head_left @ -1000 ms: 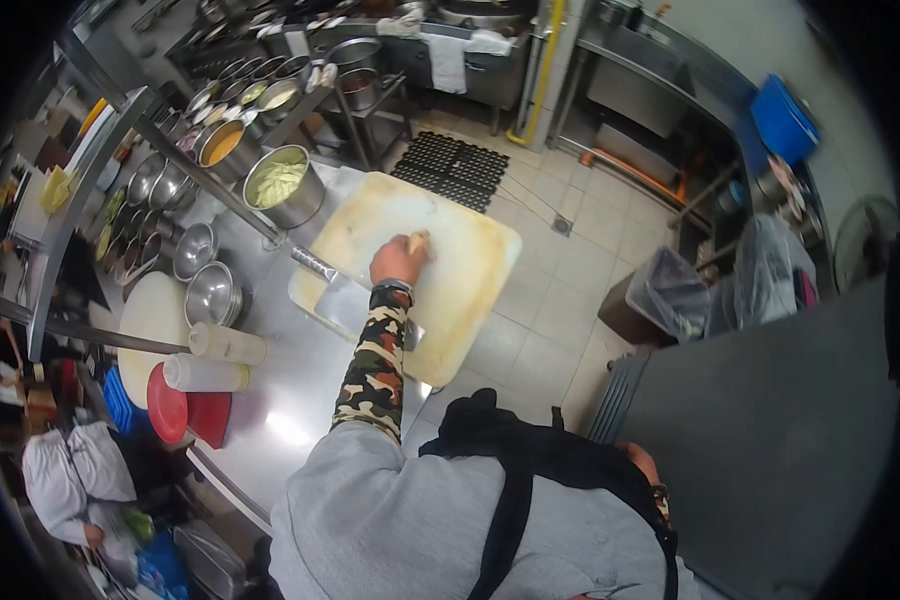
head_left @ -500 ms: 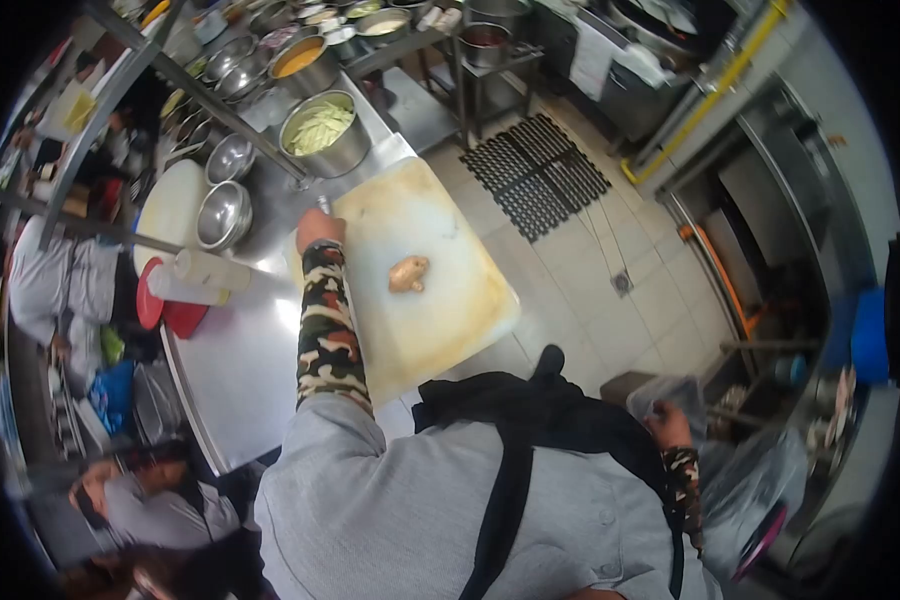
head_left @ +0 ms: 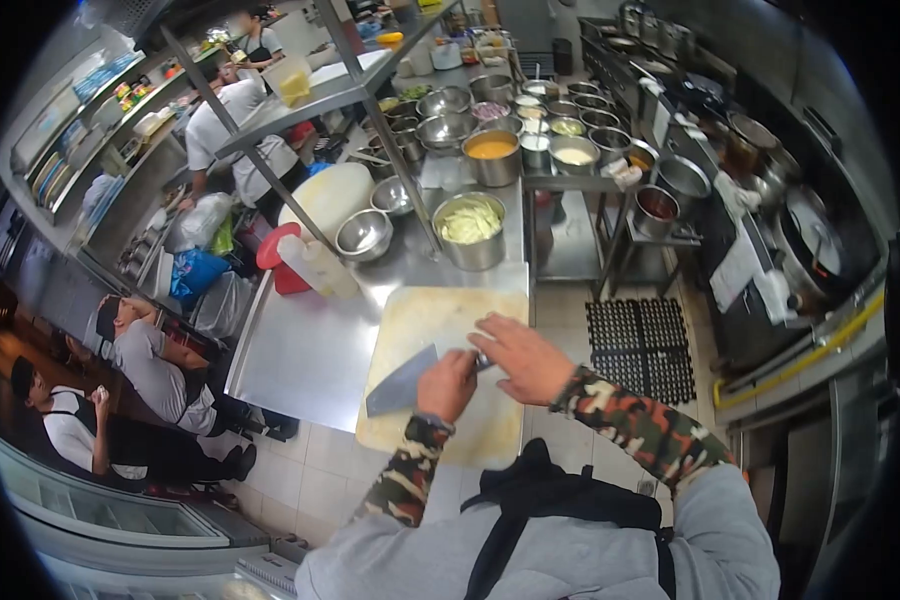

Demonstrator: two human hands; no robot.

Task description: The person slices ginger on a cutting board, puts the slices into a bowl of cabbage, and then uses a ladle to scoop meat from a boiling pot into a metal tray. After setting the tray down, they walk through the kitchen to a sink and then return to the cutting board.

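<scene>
The left hand [head_left: 446, 385] has its fingers wrapped around the handle of a cleaver [head_left: 402, 382], whose broad blade points left over the near part of the cutting board [head_left: 420, 320]. The right hand [head_left: 523, 357] lies just beside it, fingers spread flat and holding nothing; it seems to touch the handle end, though that spot is blurred. The board rests on the steel table [head_left: 300, 355]. Beyond it stands a pot of pale shredded vegetable [head_left: 470, 228], then metal bowls [head_left: 365, 233].

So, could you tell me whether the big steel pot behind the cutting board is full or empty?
Nearly full: the steel pot holds pale shredded vegetable heaped near its rim.
</scene>
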